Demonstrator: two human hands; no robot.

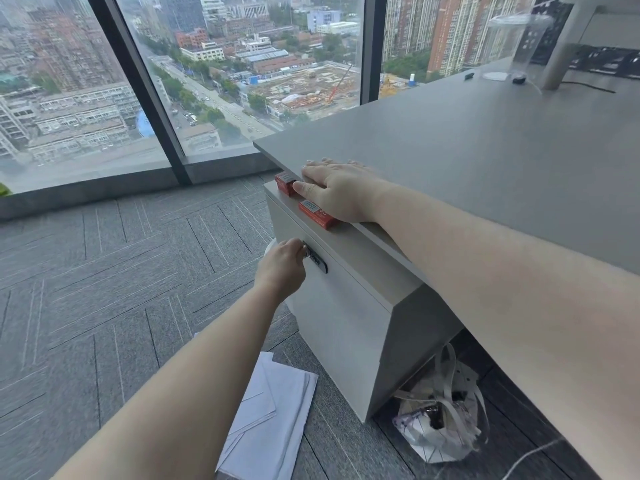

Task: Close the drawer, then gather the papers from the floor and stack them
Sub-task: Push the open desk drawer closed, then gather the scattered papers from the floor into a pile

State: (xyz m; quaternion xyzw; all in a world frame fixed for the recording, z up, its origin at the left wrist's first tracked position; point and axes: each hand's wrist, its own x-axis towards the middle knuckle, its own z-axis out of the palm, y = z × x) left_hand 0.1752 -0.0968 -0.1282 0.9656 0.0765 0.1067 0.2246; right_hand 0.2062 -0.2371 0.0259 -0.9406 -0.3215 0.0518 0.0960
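A white drawer cabinet point(349, 327) stands under the grey desk point(485, 161), its front looking flush. My left hand point(282, 266) is pinched around a small metal key or knob beside the black lock plate point(317, 261) on the drawer front. My right hand point(341, 190) lies flat, palm down, on the desk's edge, fingers spread and holding nothing. White papers point(273, 414) lie scattered and overlapping on the grey carpet below my left forearm, in front of the cabinet.
Two red boxes point(317, 213) sit on the cabinet top below the desk edge. A white bag point(440, 417) with straps lies under the desk, right of the cabinet. A clear plastic cup point(516, 43) and a monitor stand sit far back on the desk. Floor-to-ceiling windows are ahead.
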